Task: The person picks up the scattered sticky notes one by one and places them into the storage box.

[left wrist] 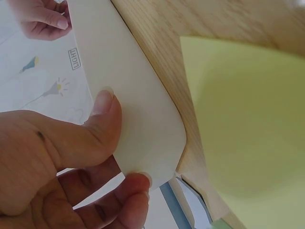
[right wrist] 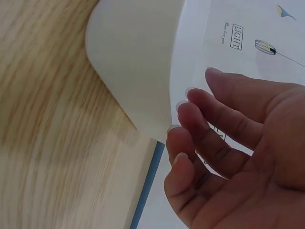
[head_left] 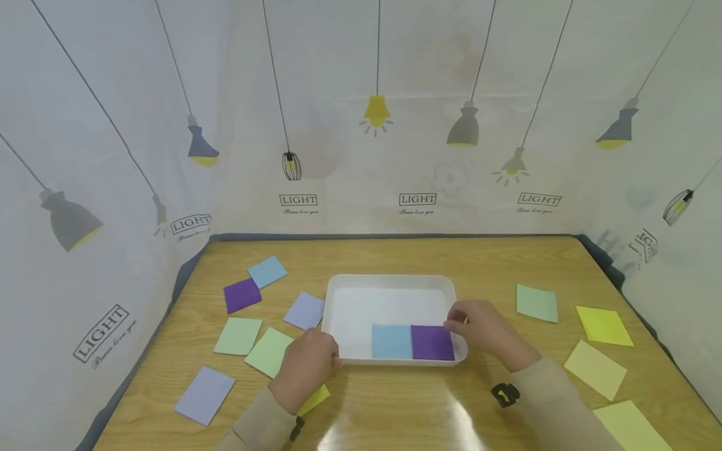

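Note:
A white tray [head_left: 395,288] stands at the middle of the table. Along its front right lie a blue sticky note [head_left: 392,341] and a purple sticky note [head_left: 432,343], edge to edge. My left hand [head_left: 309,364] grips the tray's front left corner. In the left wrist view its thumb [left wrist: 106,114] presses the outer wall, while the other fingers bend round the corner. My right hand [head_left: 479,329] hovers by the right rim near the purple note. The right wrist view shows its fingers [right wrist: 214,121] loosely bent, with nothing between them.
Left of the tray lie blue [head_left: 267,271], purple [head_left: 242,295], lilac [head_left: 305,311] and green notes [head_left: 238,336]. A yellow note [head_left: 314,399] is partly under my left arm. Green [head_left: 536,302] and yellow notes [head_left: 605,326] lie at the right. A printed cloth [head_left: 350,138] surrounds the table.

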Available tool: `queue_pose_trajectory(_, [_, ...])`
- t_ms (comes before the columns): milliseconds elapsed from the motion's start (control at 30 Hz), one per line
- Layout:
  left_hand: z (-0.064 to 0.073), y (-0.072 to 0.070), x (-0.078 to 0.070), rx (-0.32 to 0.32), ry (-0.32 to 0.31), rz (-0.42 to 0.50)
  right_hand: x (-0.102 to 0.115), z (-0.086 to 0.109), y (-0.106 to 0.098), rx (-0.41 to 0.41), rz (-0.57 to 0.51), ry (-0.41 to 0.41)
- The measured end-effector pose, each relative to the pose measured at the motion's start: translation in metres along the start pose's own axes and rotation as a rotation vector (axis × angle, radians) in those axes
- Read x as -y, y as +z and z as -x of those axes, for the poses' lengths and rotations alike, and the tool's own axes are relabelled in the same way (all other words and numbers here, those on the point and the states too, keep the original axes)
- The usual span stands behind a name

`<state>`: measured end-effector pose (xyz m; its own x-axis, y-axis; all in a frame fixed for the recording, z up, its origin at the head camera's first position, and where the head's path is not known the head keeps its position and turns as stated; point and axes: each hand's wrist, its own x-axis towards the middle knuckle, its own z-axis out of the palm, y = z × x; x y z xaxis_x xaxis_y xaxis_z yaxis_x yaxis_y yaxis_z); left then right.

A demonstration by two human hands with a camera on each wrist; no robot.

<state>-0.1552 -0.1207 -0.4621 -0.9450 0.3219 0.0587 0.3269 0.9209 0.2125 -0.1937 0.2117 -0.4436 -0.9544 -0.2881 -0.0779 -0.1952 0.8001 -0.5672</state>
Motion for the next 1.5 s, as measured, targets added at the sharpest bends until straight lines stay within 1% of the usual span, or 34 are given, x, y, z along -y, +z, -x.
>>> queue_pose_trajectory(233, [0.001,-0.004,-0.002,-0.002,0.004,0.007,-0.007,0.007,0.000,-0.025,-0.010,-0.002])
queue_pose_trajectory(400, [0.001,-0.006,-0.003,0.002,0.008,0.012,-0.013,0.011,0.000,-0.049,-0.008,-0.021])
queue_pose_trajectory(800, [0.001,-0.004,-0.002,-0.007,0.015,0.009,-0.028,0.022,-0.001,-0.085,0.005,0.008])
queue_pose_trajectory(900, [0.001,-0.003,-0.002,-0.001,0.010,0.015,-0.033,0.025,-0.003,-0.076,0.014,0.030])
queue_pose_trajectory(967, [0.000,-0.003,-0.002,0.004,0.008,0.017,-0.036,0.027,-0.004,-0.060,0.012,0.062])
queue_pose_trajectory(1067, [0.000,-0.002,-0.001,0.006,0.005,0.019,-0.040,0.030,-0.008,-0.052,0.013,0.090])
queue_pose_trajectory(1300, [-0.001,0.002,0.001,-0.007,0.010,0.011,-0.053,0.039,-0.014,-0.042,0.004,0.167])
queue_pose_trajectory(1500, [0.001,0.000,0.000,-0.017,0.014,0.008,-0.064,0.046,-0.020,-0.055,0.036,0.172])
